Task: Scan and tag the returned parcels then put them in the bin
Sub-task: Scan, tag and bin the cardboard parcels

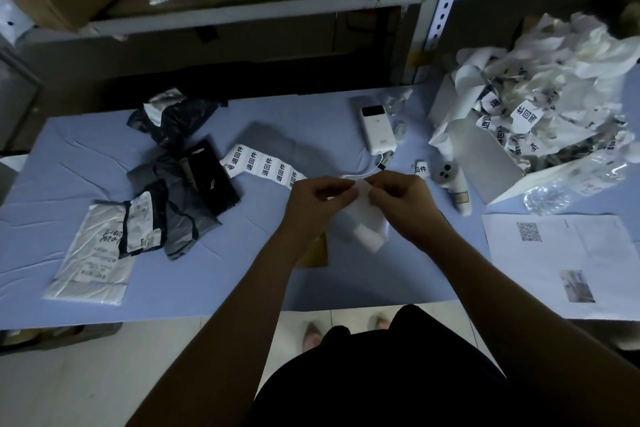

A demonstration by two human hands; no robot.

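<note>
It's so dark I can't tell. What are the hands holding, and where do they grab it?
The left hand and right hand pinch a white label strip at its top end; its lower end curls.

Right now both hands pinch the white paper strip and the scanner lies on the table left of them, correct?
No. The head view shows left hand and right hand pinching the white paper strip, but the scanner lies on the table right of them.

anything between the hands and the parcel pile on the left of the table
Only a flat label strip lies between the left hand and the parcel pile. That hand and the right hand both pinch white paper.
</note>
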